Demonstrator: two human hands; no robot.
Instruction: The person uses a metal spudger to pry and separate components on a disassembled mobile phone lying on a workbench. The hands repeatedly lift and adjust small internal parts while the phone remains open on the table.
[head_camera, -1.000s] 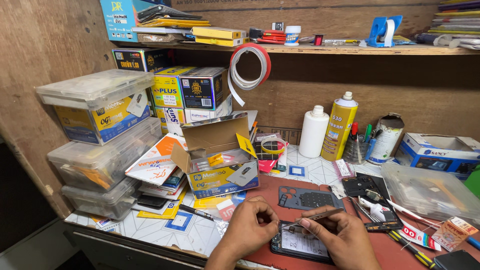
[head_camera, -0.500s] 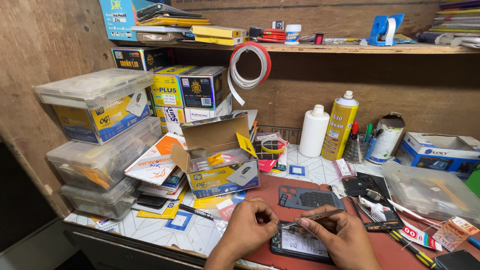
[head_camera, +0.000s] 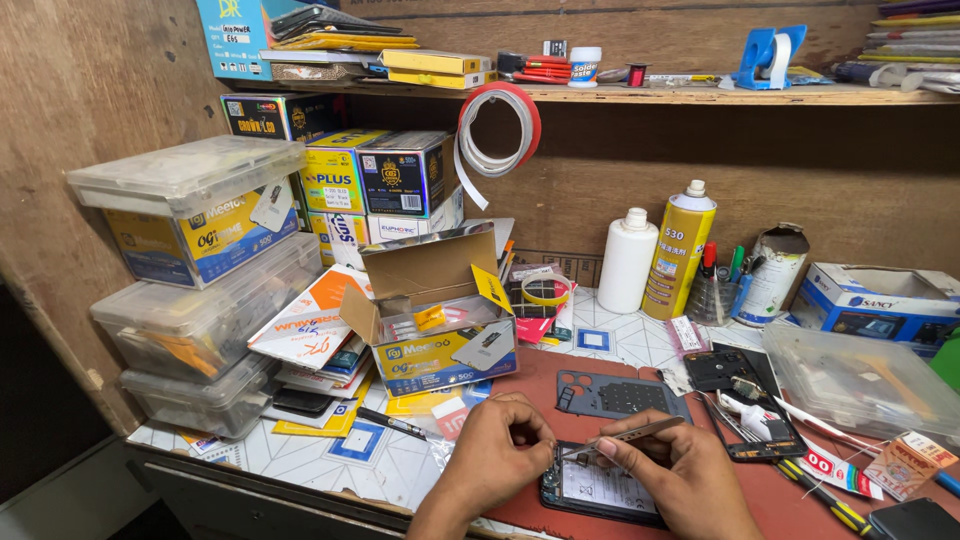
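Red mat (head_camera: 560, 385) is sitting on a white table (head_camera: 300, 455) that's showing blue square patterns. Yellow spray can (head_camera: 678, 250) is standing beside a plain white bottle (head_camera: 627, 262), and the open box (head_camera: 440, 320) is looking yellow and blue.

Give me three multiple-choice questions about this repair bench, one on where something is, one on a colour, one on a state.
1. Where is the opened phone?
A. On the shelf
B. On the red mat, under both hands
C. Inside the cardboard box

2. What colour is the spray can?
A. Yellow
B. Black
C. Purple

3. What state is the cardboard box in?
A. Taped shut
B. Crushed flat
C. Open, flaps up

Answers:
1 B: the phone lies on the red mat between the left hand and the right hand, which holds tweezers.
2 A: the can beside the white bottle has a yellow body.
3 C: its flaps stand up and small parts show inside.
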